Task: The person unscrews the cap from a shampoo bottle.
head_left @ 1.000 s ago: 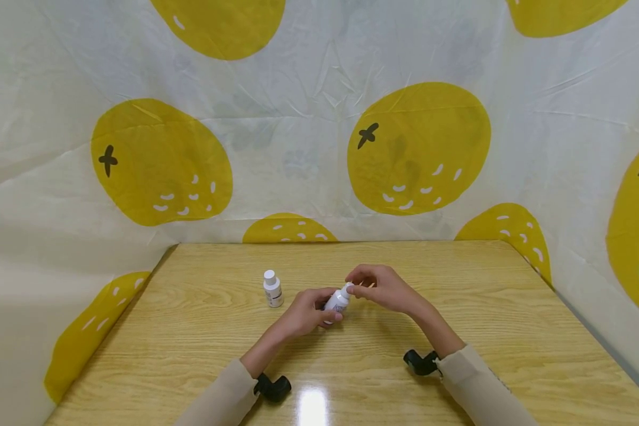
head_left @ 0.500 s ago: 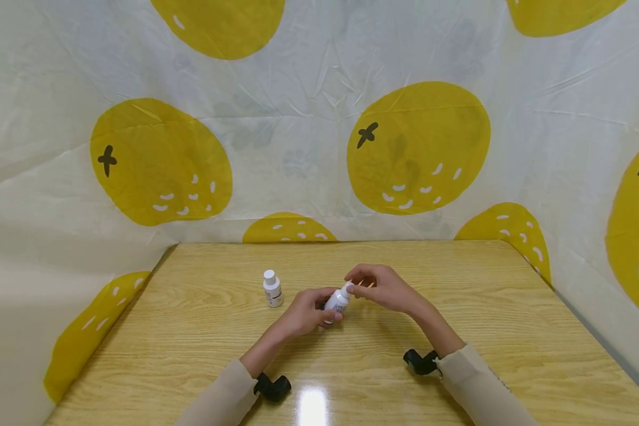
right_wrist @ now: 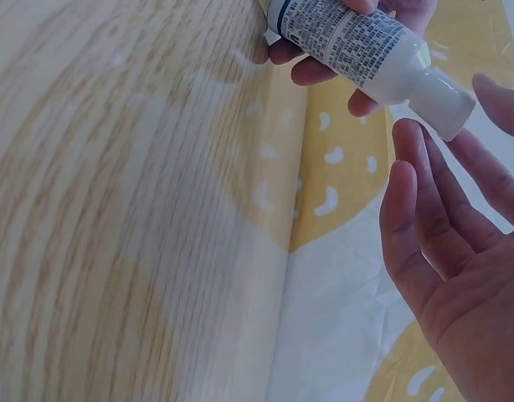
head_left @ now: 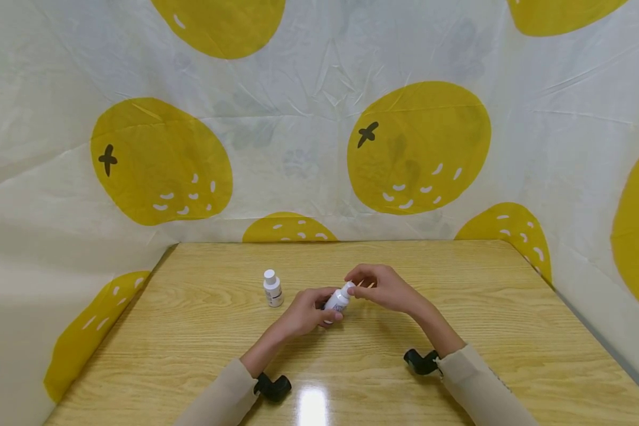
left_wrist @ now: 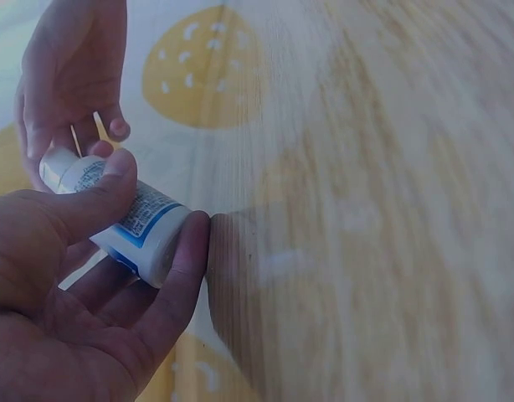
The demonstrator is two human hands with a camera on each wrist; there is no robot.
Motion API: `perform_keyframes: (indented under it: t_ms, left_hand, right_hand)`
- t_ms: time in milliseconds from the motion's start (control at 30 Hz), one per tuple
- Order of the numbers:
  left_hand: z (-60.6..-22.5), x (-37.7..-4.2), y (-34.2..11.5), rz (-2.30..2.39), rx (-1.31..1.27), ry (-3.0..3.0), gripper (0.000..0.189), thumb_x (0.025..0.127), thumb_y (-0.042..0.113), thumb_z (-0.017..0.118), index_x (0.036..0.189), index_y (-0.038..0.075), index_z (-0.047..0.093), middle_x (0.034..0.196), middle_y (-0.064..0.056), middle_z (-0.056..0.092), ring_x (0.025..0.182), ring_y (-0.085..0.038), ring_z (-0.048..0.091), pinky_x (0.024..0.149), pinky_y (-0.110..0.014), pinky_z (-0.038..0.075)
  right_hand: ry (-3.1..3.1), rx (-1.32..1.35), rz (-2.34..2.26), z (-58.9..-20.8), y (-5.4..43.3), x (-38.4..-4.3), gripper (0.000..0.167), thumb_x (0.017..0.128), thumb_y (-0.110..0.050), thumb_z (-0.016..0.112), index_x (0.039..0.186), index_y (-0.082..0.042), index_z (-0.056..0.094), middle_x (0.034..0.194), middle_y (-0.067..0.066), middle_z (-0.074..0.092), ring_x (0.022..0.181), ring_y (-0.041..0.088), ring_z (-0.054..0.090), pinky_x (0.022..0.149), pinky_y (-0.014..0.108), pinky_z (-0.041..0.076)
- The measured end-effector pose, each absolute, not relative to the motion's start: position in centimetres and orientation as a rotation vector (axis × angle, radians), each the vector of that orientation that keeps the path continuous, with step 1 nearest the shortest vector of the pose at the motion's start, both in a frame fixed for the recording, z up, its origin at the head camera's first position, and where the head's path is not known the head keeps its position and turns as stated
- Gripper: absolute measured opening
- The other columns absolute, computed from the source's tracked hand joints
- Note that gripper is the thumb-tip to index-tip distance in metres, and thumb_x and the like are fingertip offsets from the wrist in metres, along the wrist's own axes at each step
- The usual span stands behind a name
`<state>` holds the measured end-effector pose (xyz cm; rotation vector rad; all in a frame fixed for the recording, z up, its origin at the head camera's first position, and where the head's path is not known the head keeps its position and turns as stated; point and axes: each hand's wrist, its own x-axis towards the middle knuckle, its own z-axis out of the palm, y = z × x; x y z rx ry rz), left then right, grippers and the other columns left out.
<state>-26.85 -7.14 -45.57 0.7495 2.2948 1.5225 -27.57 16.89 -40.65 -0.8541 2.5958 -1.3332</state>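
A white bottle (head_left: 336, 302) with a printed label lies tilted in my left hand (head_left: 305, 313), its cap end up and to the right. In the left wrist view my left thumb (left_wrist: 106, 188) presses on the label, with the other fingers round the underside. The white cap (right_wrist: 442, 102) is on the bottle's neck. Around that cap my right hand (head_left: 386, 288) is loosely spread, the index fingertip right at it and the thumb (right_wrist: 501, 105) just beside it in the right wrist view. A second white bottle (head_left: 273, 290), capped, stands upright to the left.
The wood-grain table (head_left: 202, 331) reaches back to a white curtain (head_left: 293, 165) printed with yellow fruit. That curtain also hangs along both sides. Black wrist mounts (head_left: 273, 388) sit at both sleeve cuffs. Light glares off the table near the front.
My right thumb and index finger have shifted slightly at the cap, and a little more of it shows. The left hand and both bottles stay in place.
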Motion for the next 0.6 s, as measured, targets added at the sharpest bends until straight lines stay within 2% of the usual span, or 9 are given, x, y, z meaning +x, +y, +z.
perform_keyframes:
  t_ms: [333,600]
  left_hand:
    - [-45.57,-26.88,-7.26,1.514,0.759,2.297,0.044,0.097,0.013,0.072,0.140,0.018,0.064,0.116,-0.014,0.071,0.093,-0.014,0.071,0.073,-0.033,0.063]
    - [-45.47,-26.78,-7.21,1.515,0.726,2.298,0.043,0.097,0.014,0.073,0.139,0.019,0.066,0.115,-0.010,0.071,0.094,-0.015,0.071,0.073,-0.033,0.063]
  right_hand:
    - [2.599,-0.869,-1.338,-40.75,16.86,-27.68,0.021,0.099,-0.024,0.072,0.114,-0.009,0.073,0.098,0.007,0.073,0.088,0.032,0.069,0.073,0.026,0.054]
    - [2.584,-0.862,-1.349,-40.65,16.84,-27.60,0.032,0.099,-0.025,0.072,0.120,-0.001,0.070,0.101,0.009,0.073,0.089,0.037,0.068,0.071,0.026,0.054]
